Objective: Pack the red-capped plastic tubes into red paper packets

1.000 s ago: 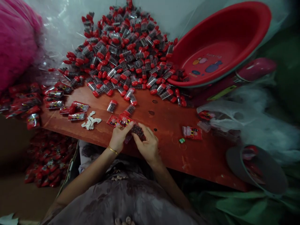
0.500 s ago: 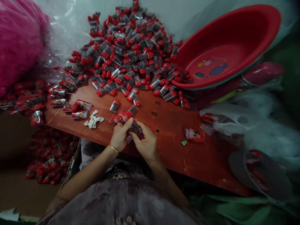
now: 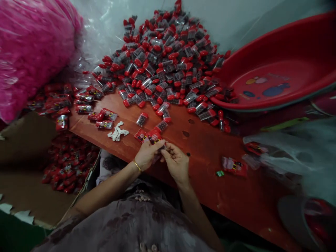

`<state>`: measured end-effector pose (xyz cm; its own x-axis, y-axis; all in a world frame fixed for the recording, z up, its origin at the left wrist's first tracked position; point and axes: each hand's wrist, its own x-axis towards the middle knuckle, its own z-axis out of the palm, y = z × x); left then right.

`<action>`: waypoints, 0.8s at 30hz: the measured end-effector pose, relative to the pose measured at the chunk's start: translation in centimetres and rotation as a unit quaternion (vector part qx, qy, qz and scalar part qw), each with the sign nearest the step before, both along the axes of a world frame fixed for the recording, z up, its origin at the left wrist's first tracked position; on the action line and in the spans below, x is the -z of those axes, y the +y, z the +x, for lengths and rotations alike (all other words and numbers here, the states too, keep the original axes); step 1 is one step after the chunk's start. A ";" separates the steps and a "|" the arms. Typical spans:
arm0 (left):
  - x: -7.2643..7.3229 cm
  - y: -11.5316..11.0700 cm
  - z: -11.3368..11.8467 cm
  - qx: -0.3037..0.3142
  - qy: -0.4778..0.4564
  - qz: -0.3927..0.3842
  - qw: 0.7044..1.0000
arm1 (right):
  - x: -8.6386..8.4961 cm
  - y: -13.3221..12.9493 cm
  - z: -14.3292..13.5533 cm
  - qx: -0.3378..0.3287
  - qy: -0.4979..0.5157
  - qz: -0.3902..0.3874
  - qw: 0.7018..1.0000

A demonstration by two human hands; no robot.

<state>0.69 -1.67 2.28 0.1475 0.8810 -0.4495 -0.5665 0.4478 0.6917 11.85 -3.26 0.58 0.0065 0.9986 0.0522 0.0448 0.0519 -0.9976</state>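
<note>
Nearest me, left hand (image 3: 146, 155) and right hand (image 3: 177, 163) have their fingers drawn narrow on a jar (image 3: 163, 147), mostly hidden between them. Red wrappers (image 3: 154, 135) sit just past the left fingertips. Left of the fingers, the packets (image 3: 105, 124) and the box (image 3: 26, 185) of red packs look like finished work. Well beyond the fingers, the big heap (image 3: 168, 70) suggests plenty remains. Half a second ago the jar showed plainly; now fingers cover most of it.
</note>
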 end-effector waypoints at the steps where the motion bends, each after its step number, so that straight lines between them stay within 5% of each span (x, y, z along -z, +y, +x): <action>1: 0.1 -0.2 0.0 0.008 0.004 0.006 1.000 | 0.1 0.1 -0.3 0.009 0.016 -0.007 1.000; 6: -0.1 -1.0 -1.1 0.009 -0.014 0.001 1.000 | 0.8 0.7 -1.9 0.010 0.013 -0.009 1.000; 10: 0.0 -0.2 -4.9 -0.022 -0.012 -0.035 0.999 | 1.3 1.8 -1.9 -0.058 -0.105 0.058 0.991; 13: -0.5 1.9 -9.8 -0.126 -0.001 -0.070 0.990 | 1.7 3.5 -0.9 -0.029 -0.249 0.084 0.964; 17: -1.6 5.0 -14.6 -0.243 0.007 -0.017 0.970 | 1.9 6.4 -0.1 0.007 -0.431 0.111 0.896; 21: -0.8 4.9 -12.3 -0.190 0.141 0.034 0.971 | 2.0 8.4 -0.3 -0.067 -0.534 0.165 0.827; 22: -0.2 4.4 -11.0 -0.168 0.223 0.064 0.958 | 2.1 8.5 -0.2 -0.083 -0.550 0.170 0.814; 24: 1.2 3.2 -8.4 -0.089 0.418 0.174 0.887 | 2.2 8.1 0.4 -0.086 -0.575 0.167 0.797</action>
